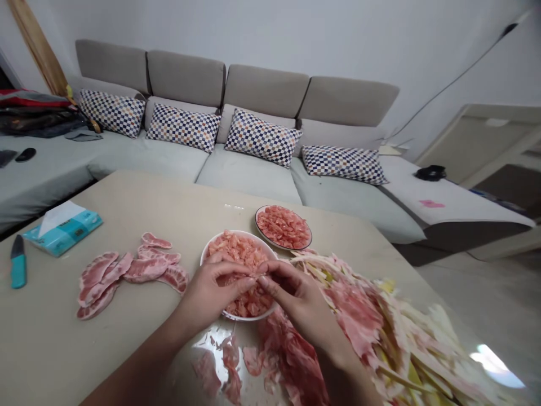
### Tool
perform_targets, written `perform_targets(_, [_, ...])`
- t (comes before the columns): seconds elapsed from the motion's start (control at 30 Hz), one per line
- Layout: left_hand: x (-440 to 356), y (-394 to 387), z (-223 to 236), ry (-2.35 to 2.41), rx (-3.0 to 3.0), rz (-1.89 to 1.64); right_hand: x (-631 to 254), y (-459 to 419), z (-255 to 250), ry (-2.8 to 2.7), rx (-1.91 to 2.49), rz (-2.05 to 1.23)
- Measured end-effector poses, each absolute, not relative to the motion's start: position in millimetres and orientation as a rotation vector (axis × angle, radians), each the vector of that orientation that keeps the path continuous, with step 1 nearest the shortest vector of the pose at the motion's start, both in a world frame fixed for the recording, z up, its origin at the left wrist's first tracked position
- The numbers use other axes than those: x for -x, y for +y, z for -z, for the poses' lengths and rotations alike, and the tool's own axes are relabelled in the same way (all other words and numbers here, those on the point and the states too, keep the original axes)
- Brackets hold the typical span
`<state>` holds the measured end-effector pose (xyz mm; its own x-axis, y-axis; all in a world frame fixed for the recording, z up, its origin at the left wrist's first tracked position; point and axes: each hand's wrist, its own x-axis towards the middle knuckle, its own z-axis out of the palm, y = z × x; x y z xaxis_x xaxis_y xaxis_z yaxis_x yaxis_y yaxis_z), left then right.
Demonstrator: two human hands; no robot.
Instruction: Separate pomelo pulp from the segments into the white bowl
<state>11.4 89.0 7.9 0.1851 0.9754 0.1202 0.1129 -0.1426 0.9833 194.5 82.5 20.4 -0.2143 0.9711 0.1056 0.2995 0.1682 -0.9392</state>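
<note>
Over a white bowl (204, 248) heaped with pink pomelo pulp (240, 248), my two hands meet fingertip to fingertip. My left hand (215, 285) pinches a small piece of pomelo pulp (255, 274), mostly covered by the fingers. The thumb and forefinger of my right hand (298, 293) close on the same piece from the other side. Left of the bowl lie several pomelo segments (146, 269) with their skin on. Pink membrane scraps (231, 369) lie on the wet tabletop below the bowl, and a larger membrane pile (296, 355) is partly under my right wrist.
Behind the bowl stands a dark-rimmed plate (283, 226) of pulp. Peel and pith (406, 338) cover the table's right side. At far left are a teal-handled knife (18, 268) and a tissue pack (67, 228). A grey sofa (249, 175) runs behind the table (139, 192).
</note>
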Motion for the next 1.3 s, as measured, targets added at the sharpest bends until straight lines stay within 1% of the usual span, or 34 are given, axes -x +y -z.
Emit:
perform_targets(0.43, [-9.6, 89.5, -7.7, 1.168, -1.528, -1.102, -192.2, 80.0, -22.6, -1.653, 1.266, -1.014])
perform_targets(0.63, [-10.5, 88.9, -6.9, 1.237, -1.602, -1.049, -193.6, 80.2, -19.5, -1.660, 1.270, -1.038])
perform_targets(1.07, [-8.9, 89.2, -3.2, 1.284, -1.697, -1.059, -197.3, 80.9, -23.9, -1.602, 1.285, -1.062])
perform_targets(1.3, [-7.9, 88.7, -2.5, 1.316, -1.708, -1.057, -201.6, 82.7, -19.4, -1.621, 1.278, -1.023])
